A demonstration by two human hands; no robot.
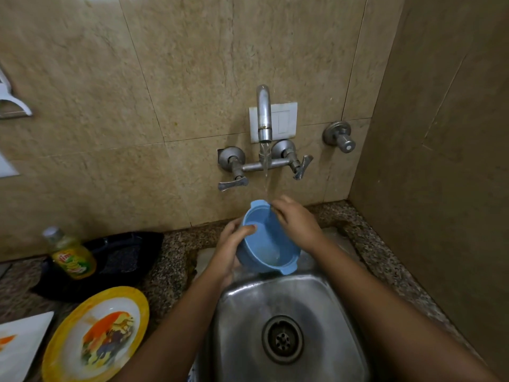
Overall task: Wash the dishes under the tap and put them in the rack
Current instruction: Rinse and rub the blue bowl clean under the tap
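Note:
A light blue plastic bowl (264, 244) with two small side handles is held tilted above the back edge of the steel sink (242, 312). My left hand (230, 249) grips its left rim, thumb inside the bowl. My right hand (296, 221) rests on the bowl's far right rim, fingers curled under the stream. Water runs from the wall tap (264, 114) down onto my right hand and the bowl. A yellow-rimmed plate (96, 334) with an animal picture lies on the counter at the left.
A yellow dish-soap bottle (70, 255) stands at the left beside a black tray (121, 257). A white square plate (22, 343) lies at the lower left corner. The sink drain (282, 339) is uncovered. A tiled wall closes the right side.

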